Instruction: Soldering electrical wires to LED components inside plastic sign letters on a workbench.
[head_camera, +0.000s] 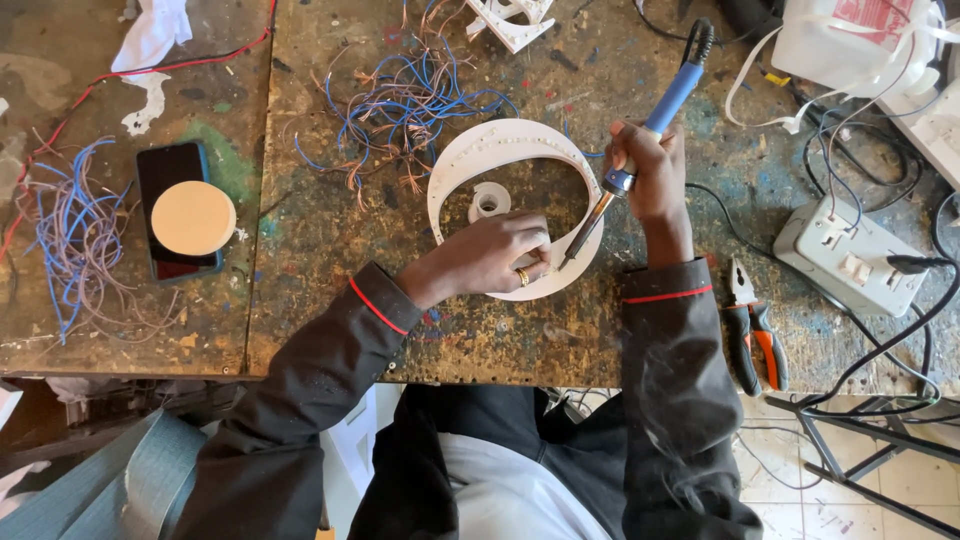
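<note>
White ring (470, 150), a flat plastic hoop with a row of small dots along its upper arc, is lying on the worn tabletop (330, 250) directly in front of us, and we are working on its lower edge. We are pressing our left hand (497, 255) down on the near rim, its fingers (535, 262) curled and pinching a point on the band, though whether a wire sits between them we cannot tell. We are gripping the soldering iron (650, 125) in our right hand (650, 170), fingers fully wrapped around the blue handle, and we are angling its tip down to the rim just beside the left fingertips. We are judging the ring to be light, thin and fairly stiff but likely to flex or slide if unsupported, and vulnerable to heat, so holding it flat by the rim close to the joint seems soundest. A small white spool (489, 201) is sitting inside the hoop. Blue and copper wire offcuts (400, 110) are lying just beyond it, orange-handled pliers (752, 335) are resting to the right near a grey power strip (850, 255), and a phone (175, 215) carrying a beige disc (193, 218) is lying well to the left.
</note>
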